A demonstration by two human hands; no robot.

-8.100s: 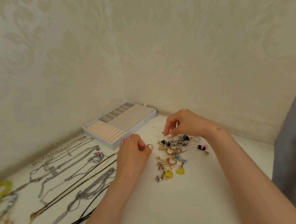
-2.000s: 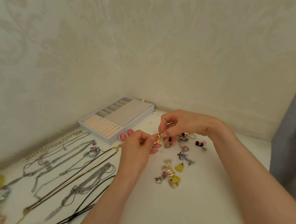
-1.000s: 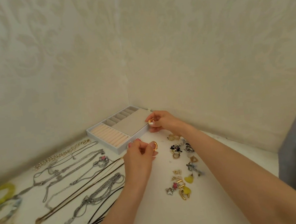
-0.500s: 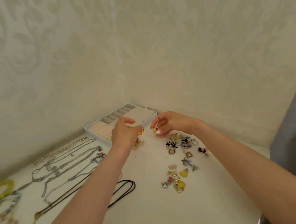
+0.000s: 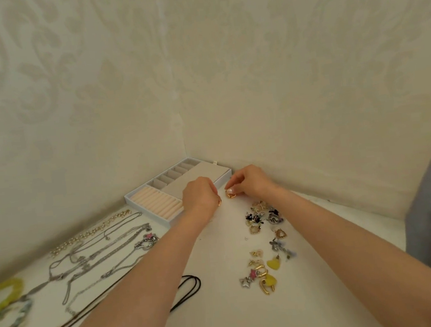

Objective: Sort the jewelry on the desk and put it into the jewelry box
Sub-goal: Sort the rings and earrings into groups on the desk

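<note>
1. Right hand was curled, its thumb and forefinger pinching a gold earring low over the desk; whether the piece touched the surface could not be told.
2. Left hand was likewise curled, with a second gold piece showing at its fingertips, apparently pinched there.
3. Jewelry box lay open in the corner of the walls, its long axis running from near left to far right. Ring rolls filled the near-left end, a flat pad the right part, and small cells the far edge.
4. Both hands were at the box's near-right side. The left one overlapped the box's edge and was therefore the nearer, and the box lay just beyond and to the left of the two gold pieces.
5. Judged from this layout, the pair was about to go into the box, which called for only a short reach forward and left.
6. Loose earrings lay on the desk beside the right forearm, and necklaces lay well apart to the left.
</note>
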